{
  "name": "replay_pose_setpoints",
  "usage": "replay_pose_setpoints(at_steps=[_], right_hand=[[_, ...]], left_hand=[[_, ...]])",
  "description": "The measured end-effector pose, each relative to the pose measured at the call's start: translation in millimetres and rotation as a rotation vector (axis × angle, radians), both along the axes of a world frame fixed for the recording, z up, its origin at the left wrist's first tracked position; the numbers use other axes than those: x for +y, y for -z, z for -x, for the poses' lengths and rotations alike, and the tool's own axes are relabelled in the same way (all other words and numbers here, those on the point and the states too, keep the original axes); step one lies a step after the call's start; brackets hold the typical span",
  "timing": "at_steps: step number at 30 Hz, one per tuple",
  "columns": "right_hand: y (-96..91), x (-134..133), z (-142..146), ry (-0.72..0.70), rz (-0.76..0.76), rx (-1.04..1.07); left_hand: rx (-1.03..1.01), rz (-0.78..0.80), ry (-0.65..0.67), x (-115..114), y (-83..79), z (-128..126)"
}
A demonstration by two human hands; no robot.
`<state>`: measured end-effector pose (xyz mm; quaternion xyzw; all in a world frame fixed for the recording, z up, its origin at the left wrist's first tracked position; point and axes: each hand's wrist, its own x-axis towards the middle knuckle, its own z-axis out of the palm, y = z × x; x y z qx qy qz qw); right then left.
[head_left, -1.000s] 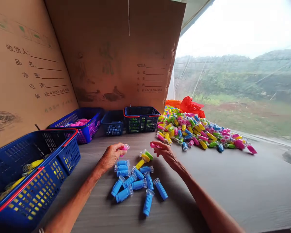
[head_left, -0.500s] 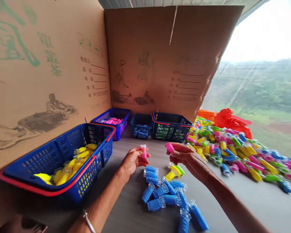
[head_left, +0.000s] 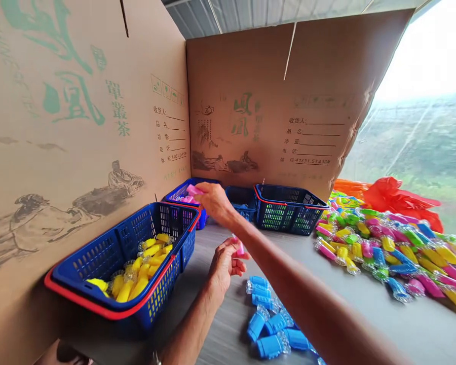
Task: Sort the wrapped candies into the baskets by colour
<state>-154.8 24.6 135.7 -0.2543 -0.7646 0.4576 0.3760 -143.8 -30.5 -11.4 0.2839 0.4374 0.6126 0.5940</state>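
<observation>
My right hand point(head_left: 215, 200) reaches across to the back left and pinches a small pink plastic tube point(head_left: 193, 190) over the blue basket of pink pieces point(head_left: 205, 220). Below it, my left hand point(head_left: 223, 263) is closed on another pink tube point(head_left: 240, 248), its clear end partly hidden behind the right forearm. Several blue plastic tubes with clear faceted ends point(head_left: 272, 344) lie on the table in front of the left hand; the right arm covers some of them.
A large blue basket with a red handle point(head_left: 99, 309) holds yellow tubes point(head_left: 140, 274) at left. Two dark baskets point(head_left: 241, 192) point(head_left: 292, 208) stand at the back. A mixed-colour pile point(head_left: 395, 253) and red plastic bag point(head_left: 399, 200) lie right. Cardboard walls point(head_left: 266, 66) rise behind.
My right hand has moved left with its pink tube, from above the table to the pink basket. The left hand still grips its own tube. The view has shifted slightly.
</observation>
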Motion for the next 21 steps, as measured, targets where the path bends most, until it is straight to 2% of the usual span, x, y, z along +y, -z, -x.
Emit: replay_pose_setpoints(at_steps=[2,5,9,13,16,18,21], right_hand=[[-11.8,26,5,0.012,0.090,-0.003],[-21.2,48,-4,-0.030,0.109,0.033],[-10.1,47,-53,-0.029,0.076,0.086],[18.6,38,-144,0.085,0.104,0.108],[48.9,27,-224,0.257,0.140,0.056],[72.7,15,-269,0.398,0.113,-0.031],[111.0,-3,-309,0.563,0.127,-0.146]], left_hand=[[0.013,0.034,0.000,-2,-3.1,1],[0.028,0.100,-0.061,-1,-4.2,2],[0.080,0.069,-0.047,2,-3.2,3],[0.184,0.078,-0.014,-2,-5.7,3],[0.296,0.045,-0.103,-3,-15.0,3],[0.339,0.008,-0.215,3,-30.0,3],[0.326,-0.039,-0.359,26,-69.9,7]])
